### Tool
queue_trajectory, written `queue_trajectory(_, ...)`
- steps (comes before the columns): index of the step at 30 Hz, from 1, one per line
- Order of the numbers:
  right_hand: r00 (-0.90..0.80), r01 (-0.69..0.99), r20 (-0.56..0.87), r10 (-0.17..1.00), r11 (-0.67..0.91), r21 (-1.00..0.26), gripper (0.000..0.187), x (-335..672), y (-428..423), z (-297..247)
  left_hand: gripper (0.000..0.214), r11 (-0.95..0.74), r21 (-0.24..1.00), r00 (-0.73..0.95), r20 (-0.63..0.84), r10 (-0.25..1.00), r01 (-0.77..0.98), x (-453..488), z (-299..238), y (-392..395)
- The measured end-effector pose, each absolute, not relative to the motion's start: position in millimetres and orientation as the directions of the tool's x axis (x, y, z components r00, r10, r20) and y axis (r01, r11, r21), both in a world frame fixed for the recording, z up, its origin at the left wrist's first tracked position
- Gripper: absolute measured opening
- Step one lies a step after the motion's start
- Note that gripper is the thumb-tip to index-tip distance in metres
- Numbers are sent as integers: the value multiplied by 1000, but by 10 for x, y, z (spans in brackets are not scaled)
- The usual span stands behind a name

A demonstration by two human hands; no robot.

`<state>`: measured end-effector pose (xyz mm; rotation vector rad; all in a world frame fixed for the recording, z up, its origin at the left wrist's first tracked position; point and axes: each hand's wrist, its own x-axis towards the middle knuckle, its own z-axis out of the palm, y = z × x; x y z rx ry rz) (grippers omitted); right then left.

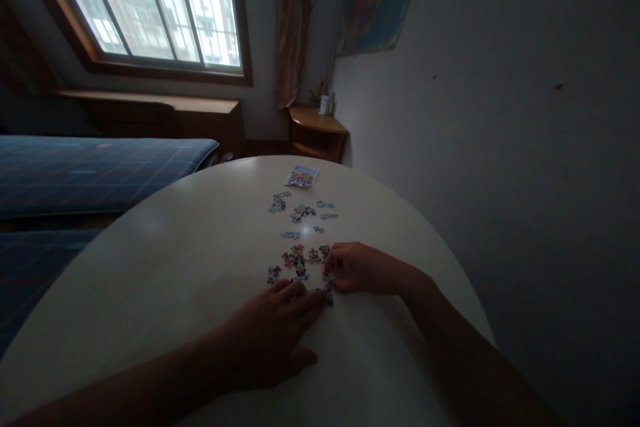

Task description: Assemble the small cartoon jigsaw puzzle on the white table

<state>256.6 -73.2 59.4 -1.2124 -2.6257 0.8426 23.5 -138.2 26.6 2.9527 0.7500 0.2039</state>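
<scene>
A round white table (190, 260) is seen from above, with small colourful puzzle pieces scattered across its far half. The left hand (273, 340) is laid flat on the table, palm down, fingers stretched forward and held loosely together, their tips touching the near edge of a joined cluster of pieces (299, 265). The right hand (357, 268) is curled just beside that cluster on its right, the fingertips drawn together at a piece at the cluster's right edge; whether the piece is actually pinched cannot be told in the dim light. A single loose piece (273, 274) is placed just left of the cluster. Farther away, small groups of loose pieces (303, 212) are spread out, well apart from both hands. Beyond them, near the far rim of the table, a small printed picture card (301, 176) is laid flat. A bed with a blue checked cover (95, 170) is seen to the left, under a barred window (150, 3), and a wooden corner shelf (317, 133) is set against the wall.
</scene>
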Motion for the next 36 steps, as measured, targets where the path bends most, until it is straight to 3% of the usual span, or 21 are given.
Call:
queue_trajectory(8, -735, 578, -81, 673, 560, -594, 21, 2518, -719, 547, 60, -873, 110, 871, 84, 484, 475, 242, 294, -1389)
queue_trajectory(15, -729, 586, -37, 684, 595, -550, 27, 2532, -722, 529, 61, -866, 124, 866, 75, 495, 484, 237, 307, -1387)
queue_trajectory(32, -616, 708, -172, 769, 444, -549, 12, 2521, -782, 569, 62, -867, 124, 867, 74, 493, 483, 227, 306, -1381)
queue_trajectory(36, -588, 715, -140, 796, 431, -551, 23, 2494, -805, 596, 61, -869, 120, 868, 77, 491, 480, 228, 324, -1380)
